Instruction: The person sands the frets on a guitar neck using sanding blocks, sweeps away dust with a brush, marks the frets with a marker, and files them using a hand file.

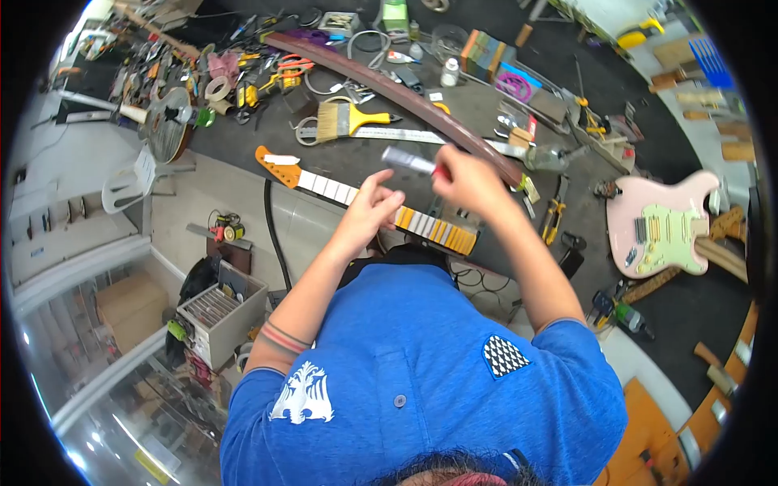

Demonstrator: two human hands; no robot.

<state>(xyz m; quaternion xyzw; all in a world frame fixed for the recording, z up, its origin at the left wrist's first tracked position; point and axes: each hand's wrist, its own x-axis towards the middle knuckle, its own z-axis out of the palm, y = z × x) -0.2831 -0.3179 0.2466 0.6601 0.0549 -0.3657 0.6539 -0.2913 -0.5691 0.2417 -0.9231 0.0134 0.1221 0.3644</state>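
Note:
A guitar neck (328,187) with an orange headstock (279,167) lies along the bench's near edge. White strips cover its upper frets, and yellow and grey strips alternate toward the heel. Over the middle of the neck is my left hand (369,213), its fingers bent but apart, with nothing visible in them; contact with the neck cannot be made out. My right hand (470,185) is closed round a red-handled tool (409,160) above the neck. The tool's pale grey end points left and is blurred, so its exact kind is unclear.
Behind the neck lie a wide paintbrush (344,120), a steel ruler (405,134) and a long dark wooden bar (381,83). A pink guitar body (660,223) rests at right. Pliers (554,212) lie nearer. Cluttered tools fill the bench's left end.

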